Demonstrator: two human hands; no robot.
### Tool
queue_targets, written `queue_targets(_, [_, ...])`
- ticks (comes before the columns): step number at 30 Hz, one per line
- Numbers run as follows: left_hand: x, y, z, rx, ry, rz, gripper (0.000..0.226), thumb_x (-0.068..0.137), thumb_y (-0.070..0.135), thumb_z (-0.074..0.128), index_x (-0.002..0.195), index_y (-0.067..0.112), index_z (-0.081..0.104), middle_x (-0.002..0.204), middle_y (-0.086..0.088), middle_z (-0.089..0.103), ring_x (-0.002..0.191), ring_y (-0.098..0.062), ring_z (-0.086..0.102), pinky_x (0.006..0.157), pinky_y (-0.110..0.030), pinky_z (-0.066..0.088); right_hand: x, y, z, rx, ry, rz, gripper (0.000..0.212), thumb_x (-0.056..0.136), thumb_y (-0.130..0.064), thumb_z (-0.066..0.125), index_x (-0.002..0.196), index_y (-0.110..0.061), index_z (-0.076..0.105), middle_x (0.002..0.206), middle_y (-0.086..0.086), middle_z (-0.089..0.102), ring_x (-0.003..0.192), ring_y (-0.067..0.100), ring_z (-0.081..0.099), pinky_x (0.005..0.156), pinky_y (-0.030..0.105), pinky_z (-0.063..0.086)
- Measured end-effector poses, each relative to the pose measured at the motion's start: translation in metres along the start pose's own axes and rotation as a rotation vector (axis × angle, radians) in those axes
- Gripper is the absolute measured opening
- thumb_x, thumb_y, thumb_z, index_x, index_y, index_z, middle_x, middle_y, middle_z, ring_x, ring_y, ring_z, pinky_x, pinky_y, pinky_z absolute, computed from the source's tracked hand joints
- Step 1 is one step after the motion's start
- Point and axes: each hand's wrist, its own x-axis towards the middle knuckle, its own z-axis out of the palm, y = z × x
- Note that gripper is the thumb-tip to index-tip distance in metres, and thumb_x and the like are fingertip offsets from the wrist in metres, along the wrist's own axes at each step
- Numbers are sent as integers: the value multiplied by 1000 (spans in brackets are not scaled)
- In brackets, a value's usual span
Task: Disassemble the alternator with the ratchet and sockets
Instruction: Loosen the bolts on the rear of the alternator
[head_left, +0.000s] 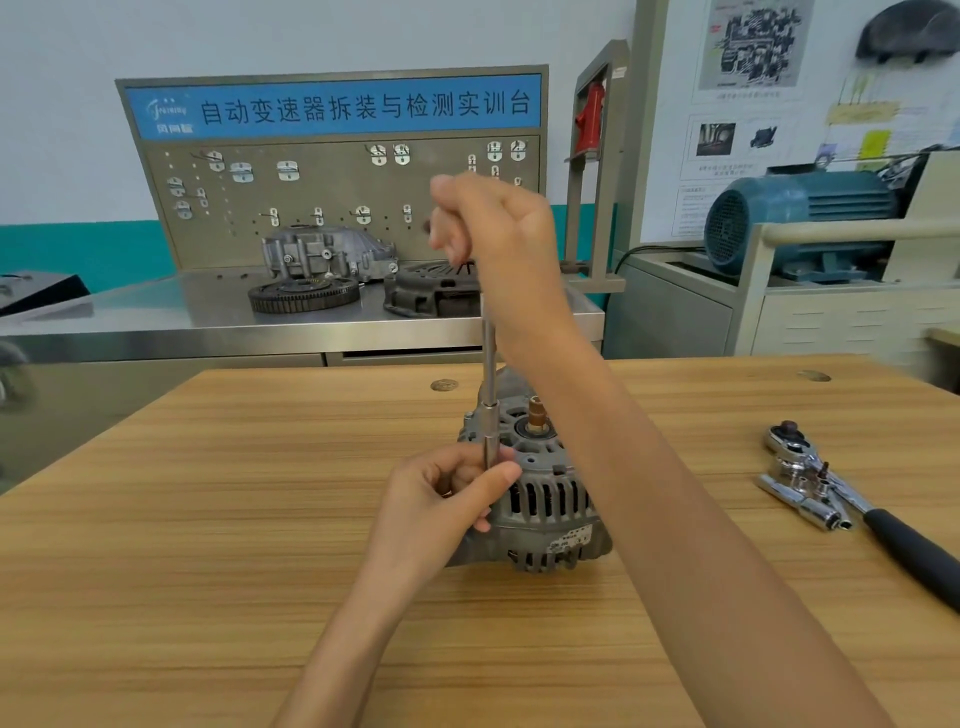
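left hand (441, 499): fingers pinch the socket (490, 439) low on the extension bar (489, 353), steadying it on the alternator.
alternator (540, 499): mid counter (208, 519), upright; looks heavy, rigid cast metal, unlikely to slip; best held by the housing.
right hand (493, 228): curled round the bar's top; blurred.
ratchet (810, 457): lies far right, untouched.

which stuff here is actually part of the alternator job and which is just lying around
In the job:
- alternator, steadied by the left hand
- long extension bar, upright on the alternator, right hand gripping its top
- ratchet and loose sockets on the wooden table

Lying about:
- toothed ring gear and grey housing on the steel bench
- blue electric motor
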Motion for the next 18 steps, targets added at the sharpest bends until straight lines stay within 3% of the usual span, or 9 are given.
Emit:
queue_targets(3, [0, 2, 0, 12, -10, -6, 24, 81, 21, 69, 61, 33, 72, 48, 10, 47, 49, -2, 50, 50, -12, 44, 4, 3, -6, 192, -48, 121, 50, 94, -4, 43, 45, -12, 38, 45, -1, 39, 57, 16, 42, 81, 24, 44])
queue_targets(5, [1, 0, 1, 33, 4, 0, 30, 80, 24, 69, 50, 30, 66, 47, 8, 50, 47, -3, 50, 50, -12, 43, 1, 5, -3, 122, 17, 26, 47, 92, -4, 47, 45, -9, 38, 46, 2, 35, 54, 14, 39, 70, 20, 44])
queue_targets(7, [1, 0, 2, 24, 28, 9, 25, 75, 29, 70, 51, 23, 66, 48, 5, 52, 46, -5, 51, 50, -13, 44, -6, 9, 2, -225, 181, -215, 44, 87, -6, 52, 46, -11, 38, 44, -4, 32, 48, 10, 36, 63, 23, 38])
queue_targets(9, [1, -1, 2, 11, 46, -12, 20, 71, 32, 70, 61, 15, 71, 50, 2, 54, 46, -6, 53, 51, -16, 46, -9, 13, 8, -625, 353, -423, 39, 85, -10, 55, 50, -18, 41, 46, -9, 36, 51, 13, 39, 70, 30, 35])
queue_targets(11, [1, -1, 2, 1, 55, -37, 15, 77, 23, 71, 63, 17, 72, 51, 2, 55, 46, -5, 53, 50, -15, 46, -9, 12, 13, -703, 394, -446, 38, 85, -12, 56, 51, -18, 39, 47, -9, 35, 52, 16, 38, 71, 33, 35])
queue_targets(14, [1, 2, 1, 15, 40, -32, 28, 80, 16, 72, 56, 29, 70, 49, 4, 53, 45, -4, 53, 48, -12, 44, -3, 9, 7, -373, 227, -288, 46, 86, -6, 53, 46, -18, 33, 44, -10, 24, 47, 10, 28, 59, 24, 32])
queue_targets(16, [-1, 4, 0, 6, 27, -23, 24, 80, 16, 72, 61, 30, 73, 50, 3, 52, 45, -3, 54, 48, -10, 43, 0, 7, 0, -123, 61, -117, 47, 89, -2, 49, 45, -12, 35, 45, -1, 27, 50, 13, 30, 53, 27, 37])
queue_targets(18, [-2, 6, 1, -11, 20, -19, 12, 79, 18, 71, 72, 28, 74, 49, 5, 53, 46, -2, 54, 48, -10, 44, 4, 5, -6, 141, -108, 40, 49, 91, -4, 44, 43, -11, 40, 45, 1, 37, 57, 17, 39, 76, 31, 46])
